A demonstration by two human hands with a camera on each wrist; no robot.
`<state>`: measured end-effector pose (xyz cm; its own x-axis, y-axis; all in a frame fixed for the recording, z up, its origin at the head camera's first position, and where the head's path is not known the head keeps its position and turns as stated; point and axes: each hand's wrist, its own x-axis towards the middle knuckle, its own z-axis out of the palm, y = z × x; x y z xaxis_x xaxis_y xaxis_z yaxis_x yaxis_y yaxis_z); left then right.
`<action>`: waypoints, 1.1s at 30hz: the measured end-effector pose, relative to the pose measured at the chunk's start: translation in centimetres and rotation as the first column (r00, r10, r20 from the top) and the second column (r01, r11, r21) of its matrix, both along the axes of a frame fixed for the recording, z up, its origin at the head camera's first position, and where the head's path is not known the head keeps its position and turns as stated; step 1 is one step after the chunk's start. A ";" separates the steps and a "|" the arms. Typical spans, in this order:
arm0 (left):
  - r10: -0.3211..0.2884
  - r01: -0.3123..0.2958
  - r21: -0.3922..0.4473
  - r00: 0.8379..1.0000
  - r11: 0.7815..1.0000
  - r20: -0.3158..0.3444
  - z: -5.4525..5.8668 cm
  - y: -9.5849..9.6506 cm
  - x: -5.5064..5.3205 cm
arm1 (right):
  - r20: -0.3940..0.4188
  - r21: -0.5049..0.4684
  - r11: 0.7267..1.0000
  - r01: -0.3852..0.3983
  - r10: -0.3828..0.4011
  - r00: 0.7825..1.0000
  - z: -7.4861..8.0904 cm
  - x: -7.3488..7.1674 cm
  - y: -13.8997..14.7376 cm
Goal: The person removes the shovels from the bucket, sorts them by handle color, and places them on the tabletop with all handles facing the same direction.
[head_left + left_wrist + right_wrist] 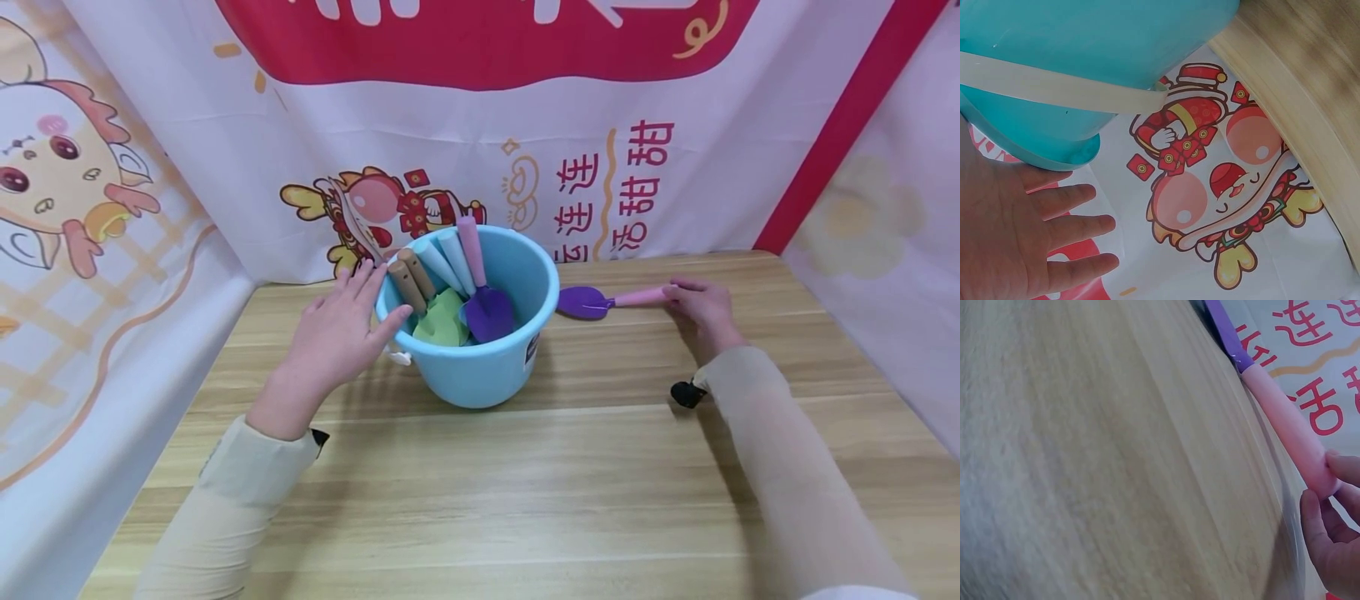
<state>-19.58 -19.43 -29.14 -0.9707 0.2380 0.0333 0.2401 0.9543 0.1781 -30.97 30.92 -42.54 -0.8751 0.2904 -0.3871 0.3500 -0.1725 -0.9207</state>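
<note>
A light blue bucket (480, 375) stands upright near the back of the table. Several toy sand tools lean inside it, among them a purple shovel (489, 315) with a pink handle, a green tool (442, 318), brown handles (407, 283) and light blue handles (454, 258). My left hand (330, 333) lies at the bucket's left rim, fingers spread and straight, thumb over the edge. To the right of the bucket, my right hand (701, 308) pinches the end of the pink handle (1291, 428) of a second purple shovel (585, 302), whose blade lies close beside the bucket.
The wooden table (465, 492) runs up to a printed cloth backdrop (247, 167) with red lettering and cartoon figures. More cloth hangs at the left and right sides. A white bucket handle (1054, 87) shows across the bucket in the left wrist view.
</note>
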 end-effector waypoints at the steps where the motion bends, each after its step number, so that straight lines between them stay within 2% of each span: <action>1: 0.000 0.000 0.001 1.000 1.000 0.001 0.0 0.0 0.0 | -0.001 0.066 0.998 -0.019 0.019 1.000 0.0 -0.1 0.1; 3: 0.001 -0.001 0.002 1.000 1.000 0.003 0.0 0.0 0.0 | 0.009 0.187 0.981 -0.054 0.054 0.999 0.0 -0.1 0.2; 5: -0.001 0.001 0.001 1.000 1.000 0.007 0.1 0.0 0.1 | 0.025 0.315 0.945 -0.094 0.091 0.996 0.0 -0.1 0.5; 10: -0.004 0.004 -0.002 1.000 1.000 0.010 0.2 0.1 0.1 | 0.024 0.390 0.912 -0.126 0.126 0.992 -0.1 0.1 0.9; 14: -0.003 0.003 -0.003 1.000 1.000 0.009 0.2 0.1 0.1 | 0.013 0.420 0.900 -0.122 0.128 0.992 -0.1 0.2 0.9; 21: 0.001 -0.001 -0.002 1.000 1.000 0.007 0.2 0.1 0.1 | -0.023 0.416 0.900 -0.133 0.156 0.987 0.5 0.7 0.8; 23: 0.002 -0.002 -0.002 1.000 1.000 0.006 0.2 0.1 0.2 | -0.028 0.436 0.889 -0.141 0.170 0.985 0.7 0.8 0.9; 30: 0.003 -0.003 -0.003 1.000 1.000 0.003 0.1 0.1 0.1 | -0.003 0.439 0.880 -0.183 0.205 0.979 1.2 1.2 1.8; 33: 0.003 -0.003 -0.003 1.000 1.000 -0.001 0.0 0.1 0.1 | -0.008 0.480 0.855 -0.197 0.229 0.973 1.4 1.2 2.3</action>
<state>-19.52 -19.34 -29.10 -0.9714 0.2352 0.0335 0.2374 0.9556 0.1746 -29.77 33.18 -41.10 -0.9543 0.2284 -0.1928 0.2670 0.3619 -0.8932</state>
